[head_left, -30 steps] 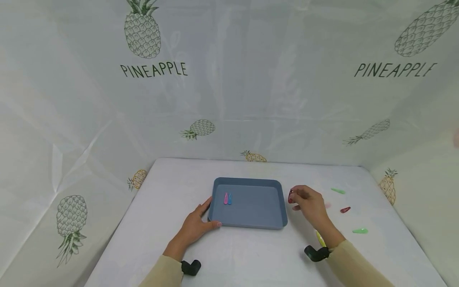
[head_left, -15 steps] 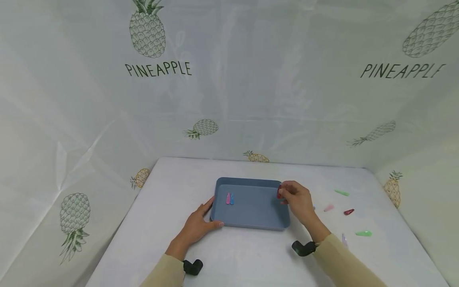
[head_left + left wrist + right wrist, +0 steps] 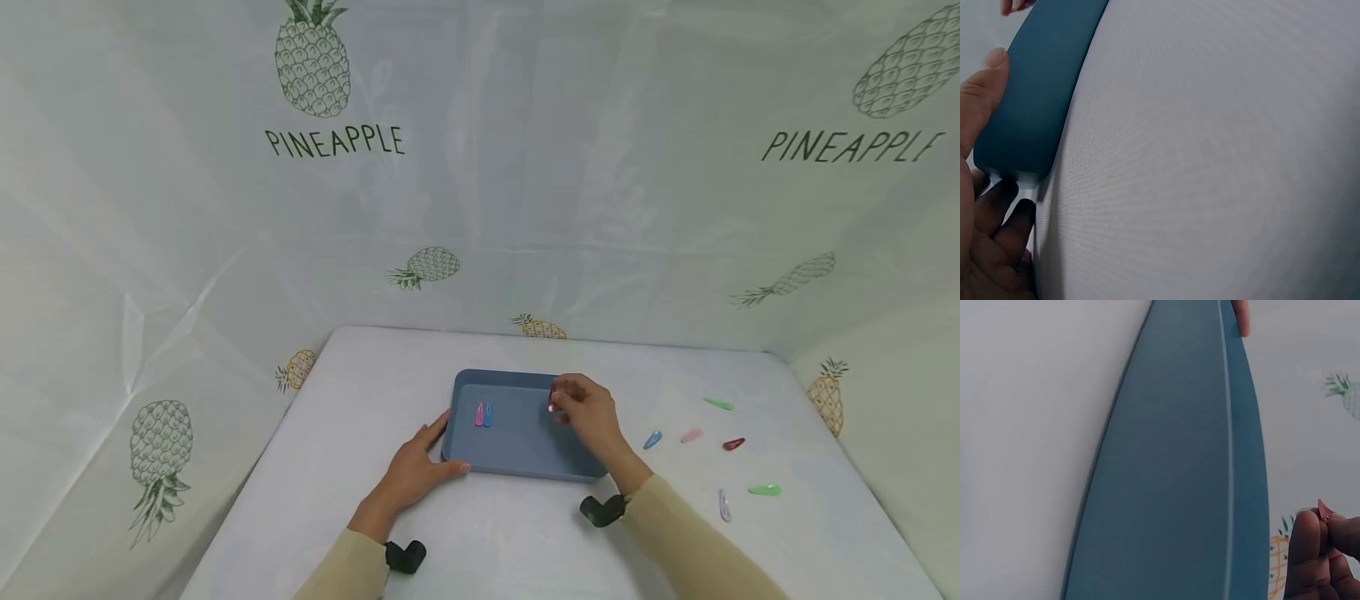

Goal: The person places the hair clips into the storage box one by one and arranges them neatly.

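A blue-grey rectangular tray [image 3: 517, 450] lies on the white table. My left hand [image 3: 411, 473] holds its near left corner, the thumb on the front wall and the other fingers along the left side. Over the right half of the tray, my right hand [image 3: 591, 417] pinches a dark red hair clip [image 3: 552, 398] between thumb and fingertips. In the right wrist view just the tip of the clip [image 3: 1324, 510] sticks out from the fingers. A pink hair clip [image 3: 480, 414] and a blue hair clip [image 3: 488, 415] lie side by side in the tray's left part.
Right of the tray, loose hair clips are scattered: a blue one [image 3: 653, 439], a light pink one [image 3: 692, 435], a red one [image 3: 733, 444], a lilac one [image 3: 724, 505] and two green ones, the nearer green clip [image 3: 765, 490] farthest right. A pineapple-print sheet [image 3: 525, 208] hangs behind.
My right hand has carried the red clip leftward from beside the tray to over it, uncovering clips on the table. My left hand stays at the tray's corner.
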The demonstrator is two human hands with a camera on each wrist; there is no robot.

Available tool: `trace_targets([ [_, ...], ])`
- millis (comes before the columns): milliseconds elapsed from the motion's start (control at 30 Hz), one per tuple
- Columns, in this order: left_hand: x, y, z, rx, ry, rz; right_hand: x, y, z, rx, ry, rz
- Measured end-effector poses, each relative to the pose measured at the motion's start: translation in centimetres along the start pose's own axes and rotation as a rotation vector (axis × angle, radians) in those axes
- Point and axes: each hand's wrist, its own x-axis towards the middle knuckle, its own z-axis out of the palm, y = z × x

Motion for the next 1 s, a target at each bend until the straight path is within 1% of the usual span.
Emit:
trace_targets([
  [267, 0.1, -0.1, 0.0, 0.008, -0.005, -0.01, 0.9, 0.2, 2.4, 0.021, -0.019, -0.001],
  [400, 0.1, 0.1, 0.0, 0.008, -0.008, -0.016, 1.1, 0.2, 3.6, 0.009, -0.023, 0.009],
  [833, 0.1, 0.1, 0.0, 0.016, -0.005, -0.025, 1.8, 0.4, 6.8, -0.072, -0.052, 0.019],
  [933, 0.0, 0.1, 0.0, 0.02, -0.003, -0.025, 1.8, 0.6, 7.3, -0.104, -0.055, 0.005],
  [1000, 0.0, 0.1, 0.0, 0.021, -0.002, -0.024, 1.7, 0.8, 7.6, -0.144, -0.054, -0.005],
])
